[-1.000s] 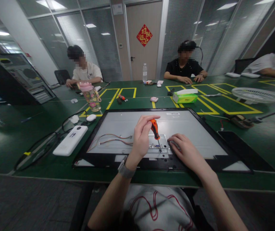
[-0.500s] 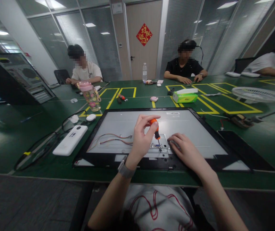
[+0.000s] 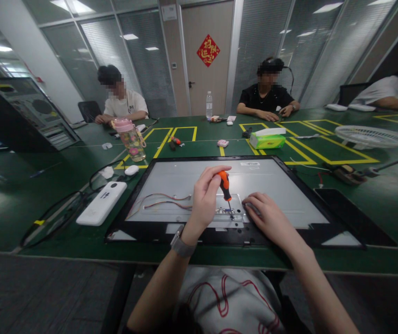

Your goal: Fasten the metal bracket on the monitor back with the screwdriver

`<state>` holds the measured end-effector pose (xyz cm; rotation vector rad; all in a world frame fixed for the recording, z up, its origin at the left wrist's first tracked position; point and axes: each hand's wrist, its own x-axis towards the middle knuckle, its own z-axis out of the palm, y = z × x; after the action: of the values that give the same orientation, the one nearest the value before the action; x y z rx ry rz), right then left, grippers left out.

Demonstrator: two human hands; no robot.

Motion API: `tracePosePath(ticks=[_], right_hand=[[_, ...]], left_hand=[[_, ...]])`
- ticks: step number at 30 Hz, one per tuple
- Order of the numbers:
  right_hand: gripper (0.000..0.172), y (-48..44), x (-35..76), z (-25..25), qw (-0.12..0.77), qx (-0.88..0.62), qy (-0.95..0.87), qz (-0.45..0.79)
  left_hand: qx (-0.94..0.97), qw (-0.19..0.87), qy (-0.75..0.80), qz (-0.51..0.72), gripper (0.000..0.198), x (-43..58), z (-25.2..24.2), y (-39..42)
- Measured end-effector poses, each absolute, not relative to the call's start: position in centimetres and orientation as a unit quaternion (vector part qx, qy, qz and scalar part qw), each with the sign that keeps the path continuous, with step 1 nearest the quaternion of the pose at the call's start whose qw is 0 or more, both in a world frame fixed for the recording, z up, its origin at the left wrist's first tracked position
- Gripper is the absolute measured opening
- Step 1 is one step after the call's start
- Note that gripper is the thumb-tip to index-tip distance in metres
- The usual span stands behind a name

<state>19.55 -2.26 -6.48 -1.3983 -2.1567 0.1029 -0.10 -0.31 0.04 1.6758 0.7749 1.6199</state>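
Note:
My left hand is closed around the top of an orange and black screwdriver, its index finger laid over the handle's end. The screwdriver leans slightly, and its tip meets a small circuit board near the lower middle of a display panel. That panel lies flat, back up, with a black frame and a grey metal face. My right hand rests on the panel just right of the board, fingers stretched out and holding nothing. Thin coloured wires run over the metal left of my left hand.
Left of the panel lie a white power bank and a black cable. A pink-lidded bottle stands behind them. A tissue pack sits beyond the panel, a dark flat slab to its right. Several people sit across the table.
My left thumb has drawn back from the front of the screwdriver handle, so more of the handle shows. The tip stays on the same spot, and my right hand has not moved.

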Motion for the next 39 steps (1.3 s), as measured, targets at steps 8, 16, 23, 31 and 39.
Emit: tracePosePath(ticks=[8, 16, 23, 31, 39], right_hand=[[0.021, -2.33, 19.51, -6.37, 0.274, -0.524, -0.805, 0.048], [0.021, -2.24, 19.63, -6.59, 0.280, -0.518, -0.807, 0.036], [0.021, -2.27, 19.59, -6.48, 0.275, -0.523, -0.806, 0.038], [0.021, -2.27, 19.60, -6.46, 0.275, -0.522, -0.806, 0.045], [0.021, -2.31, 19.54, -6.39, 0.276, -0.523, -0.805, 0.046]], left_hand=[[0.641, 0.338, 0.295, 0.623, 0.028, -0.03, -0.03, -0.26], [0.654, 0.327, 0.297, 0.615, 0.021, 0.02, -0.04, -0.32], [0.633, 0.356, 0.291, 0.624, 0.024, 0.08, 0.01, -0.31], [0.649, 0.329, 0.294, 0.619, 0.018, 0.08, -0.16, -0.32], [0.651, 0.323, 0.296, 0.619, 0.017, 0.07, -0.05, -0.33]])
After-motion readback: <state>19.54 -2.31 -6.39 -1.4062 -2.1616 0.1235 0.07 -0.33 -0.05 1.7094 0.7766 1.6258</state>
